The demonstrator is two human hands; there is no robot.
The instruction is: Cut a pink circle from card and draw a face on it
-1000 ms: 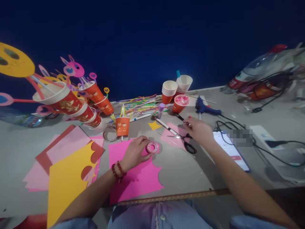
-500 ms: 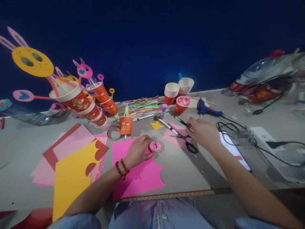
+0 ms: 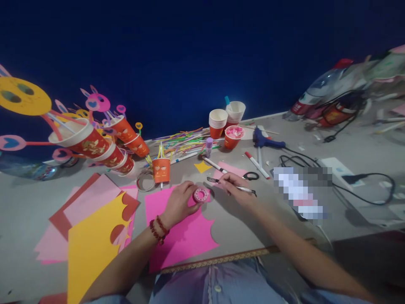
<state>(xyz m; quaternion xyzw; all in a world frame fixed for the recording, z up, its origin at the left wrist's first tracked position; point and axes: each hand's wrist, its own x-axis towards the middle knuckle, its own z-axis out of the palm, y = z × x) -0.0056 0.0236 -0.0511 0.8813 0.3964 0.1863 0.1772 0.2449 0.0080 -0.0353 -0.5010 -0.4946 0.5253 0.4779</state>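
— On the hot-pink paper sheet (image 3: 190, 236), how is your left hand (image 3: 181, 198) set?

— At its far right corner. It grips a pink ring-shaped roll (image 3: 196, 195), apparently tape, between thumb and fingers. The roll appears to rest flat, presumably gripped from the side so that it cannot slide.

— And your right hand (image 3: 236, 179)?

— Just right of the sheet, closed on a silver-and-black pen (image 3: 248, 190). The barrel lies crosswise, black end toward the sheet; I judge this a carrying hold, not a writing hold.

— List the obstructions.

— Beyond the sheet's far right corner, scissors (image 3: 257, 176) are partly hidden by my right hand, near a light-pink paper piece (image 3: 230, 169) and a white marker (image 3: 217, 165). Just past the far edge stands an orange paper cup (image 3: 161, 171), with a clear tape roll (image 3: 139, 181) beside it. Left of the sheet, a yellow cut-out sheet (image 3: 91, 236) overlaps other papers. A blue glue gun (image 3: 268, 142) lies well apart, far right. My left forearm (image 3: 126, 264) covers the sheet's near left part.
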